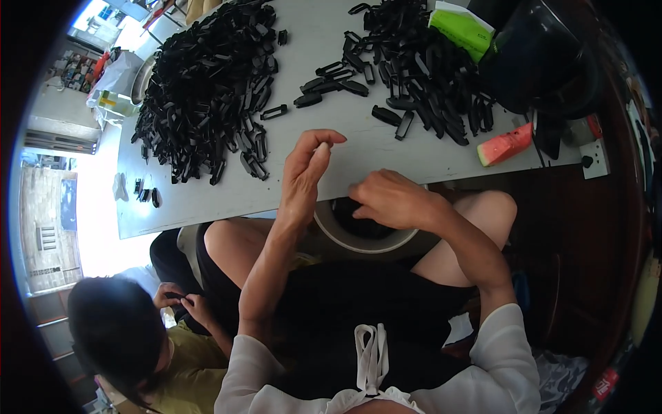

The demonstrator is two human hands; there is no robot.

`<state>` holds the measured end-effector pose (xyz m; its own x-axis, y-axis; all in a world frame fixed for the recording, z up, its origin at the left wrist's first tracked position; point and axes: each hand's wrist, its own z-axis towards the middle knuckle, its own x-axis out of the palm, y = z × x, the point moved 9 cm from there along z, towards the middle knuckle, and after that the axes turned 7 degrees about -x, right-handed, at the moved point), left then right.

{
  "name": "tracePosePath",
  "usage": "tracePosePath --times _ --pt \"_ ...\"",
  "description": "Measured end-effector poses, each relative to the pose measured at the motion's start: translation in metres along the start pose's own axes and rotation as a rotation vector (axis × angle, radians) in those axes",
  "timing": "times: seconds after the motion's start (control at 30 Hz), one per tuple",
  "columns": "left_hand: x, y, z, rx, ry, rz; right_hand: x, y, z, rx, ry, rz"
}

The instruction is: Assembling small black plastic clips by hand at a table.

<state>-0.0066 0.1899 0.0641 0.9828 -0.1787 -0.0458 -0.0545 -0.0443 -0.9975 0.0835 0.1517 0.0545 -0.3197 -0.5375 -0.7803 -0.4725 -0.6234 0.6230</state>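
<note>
My left hand (305, 172) is raised over the near edge of the white table (207, 200), its fingers loosely together and nothing visible in them. My right hand (387, 199) reaches down into a white-rimmed bucket (345, 238) between my knees, fingers curled over dark parts inside; what it grips is hidden. A big heap of black plastic parts (207, 83) lies on the table's left. A second heap of black parts (420, 69) spreads on the right, with loose pieces (331, 79) between the two.
A watermelon slice (505, 144) sits at the table's right edge by a green packet (460, 29) and a large black object (545, 55). Another person (124, 338) crouches at lower left, hands (181, 300) together on a small dark piece.
</note>
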Motion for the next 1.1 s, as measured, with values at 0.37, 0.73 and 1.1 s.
tracePosePath --times 0.37,0.73,1.1 --pt "0.052 -0.013 0.050 0.421 -0.153 0.583 -0.028 -0.024 -0.009 0.012 -0.124 -0.312" --pt "0.052 0.000 0.050 0.408 -0.173 0.571 -0.077 -0.061 -0.032 0.210 -0.565 -0.640" --pt "0.011 0.029 0.012 -0.082 -0.029 -0.442 -0.060 -0.060 -0.052 0.223 -0.751 0.269"
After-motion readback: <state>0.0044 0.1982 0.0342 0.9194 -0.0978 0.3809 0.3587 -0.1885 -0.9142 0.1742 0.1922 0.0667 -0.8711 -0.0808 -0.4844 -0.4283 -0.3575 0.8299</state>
